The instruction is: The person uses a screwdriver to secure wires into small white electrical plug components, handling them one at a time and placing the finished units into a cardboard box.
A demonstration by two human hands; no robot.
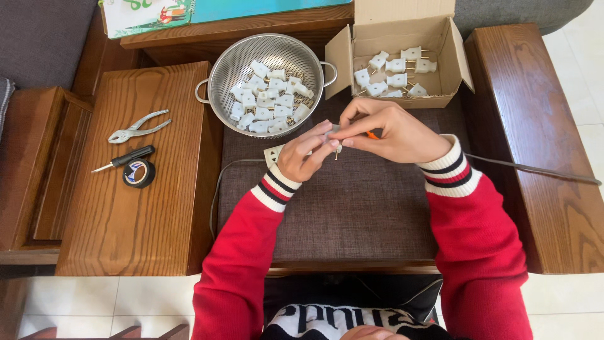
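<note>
Nearest the camera, two red sleeves with striped cuffs reach forward over the dark cloth (352, 208) that covers the middle of the table (135, 208). The left hand (305, 154) is closed around a small white plug (333, 134), its metal pins pointing down toward the cloth. The right hand (393, 132) meets it from the other side, fingers pinched on a small tool with an orange handle (372, 135), its tip at the plug. Judging from this, the step in hand is working on one plug's screw or casing; what comes next likely calls for a steady grip and a fine turn, since the piece is small.

Just under the left hand lies a white socket block (274, 154), its cord running off left; another cable (535, 169) trails right across the wooden arm.

To the left, on bare wood, rest pliers (138, 126), a black-handled screwdriver (126, 157) and a roll of black tape (139, 173), well apart from the hands.

Farther off, a metal colander (217, 75) holds a heap of white plugs, and beside it an open cardboard box (434, 94) holds several more. Both stand just beyond the hands, their rims near. The cloth before the hands gives the widest room; raised wooden edges bound it on either side.
</note>
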